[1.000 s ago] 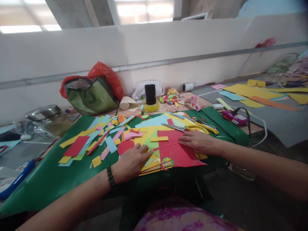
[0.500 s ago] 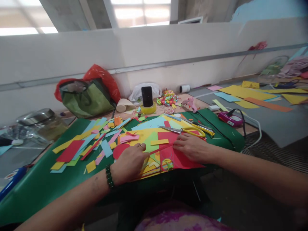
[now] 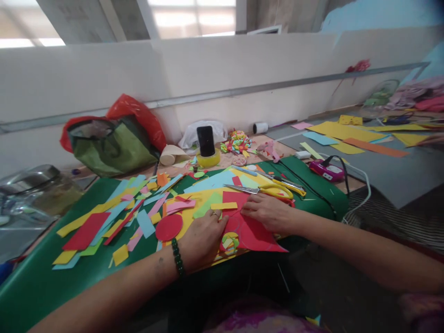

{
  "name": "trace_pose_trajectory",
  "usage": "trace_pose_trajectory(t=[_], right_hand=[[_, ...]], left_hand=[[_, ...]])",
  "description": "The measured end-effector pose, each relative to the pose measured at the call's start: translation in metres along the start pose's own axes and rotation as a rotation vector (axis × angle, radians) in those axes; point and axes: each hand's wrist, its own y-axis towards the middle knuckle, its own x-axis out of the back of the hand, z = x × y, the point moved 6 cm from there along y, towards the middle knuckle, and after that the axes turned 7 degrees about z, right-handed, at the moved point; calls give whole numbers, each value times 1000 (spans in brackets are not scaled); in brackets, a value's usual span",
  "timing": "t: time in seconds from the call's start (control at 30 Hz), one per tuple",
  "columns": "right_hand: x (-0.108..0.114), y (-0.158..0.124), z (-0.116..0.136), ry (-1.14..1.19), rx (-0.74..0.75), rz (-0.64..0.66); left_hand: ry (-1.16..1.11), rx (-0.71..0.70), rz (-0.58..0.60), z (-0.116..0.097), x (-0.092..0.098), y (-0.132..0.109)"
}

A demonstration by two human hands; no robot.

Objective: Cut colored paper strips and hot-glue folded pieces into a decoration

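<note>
A sheet of red paper [image 3: 258,236], with faint round outlines, lies over a stack of coloured sheets in front of me. My left hand [image 3: 204,233] is closed on the sheet's left side, thumb toward the right. My right hand [image 3: 267,213] has its fingers bent together over the sheet's upper part. The fingertips of both hands are partly hidden. A yellow strip [image 3: 224,206] lies just beyond my left fingers. Yellow-handled scissors [image 3: 274,189] lie just beyond my right hand, blades pointing left. A red paper circle [image 3: 169,227] sits left of my left hand.
Coloured paper strips [image 3: 133,217] are scattered on the green mat [image 3: 93,280] at left. A box cutter [image 3: 289,185] lies past the scissors. Behind are a phone [image 3: 206,141], a pink glue gun [image 3: 270,150] and a green bag [image 3: 111,145]. Another person's hand [image 3: 433,140] shows at far right.
My left hand has moved right, closer to my right hand, and now rests on the red sheet. The red circle it partly covered is now in full view. The camera has turned slightly right.
</note>
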Motion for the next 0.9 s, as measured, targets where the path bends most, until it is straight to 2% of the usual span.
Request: trace_pose_trajectory(t=[0.13,0.27,0.4,0.47,0.77,0.9], right_hand=[[-1,-7,-3,40,-45,10],[9,3,2,36,-50,-4],[5,23,14,-10,26,126],[2,26,14,-13,27,150],[-6,19,10,51,0,122],[2,13,4,193,-47,74]], left_hand=[[13,-26,-70,2,-4,-1],[-4,-43,-125,3,-6,0],[-22,-30,-104,3,-5,-1],[-13,-34,-87,4,-4,-4],[6,51,-59,18,-21,-28],[21,93,-47,24,-22,-37]])
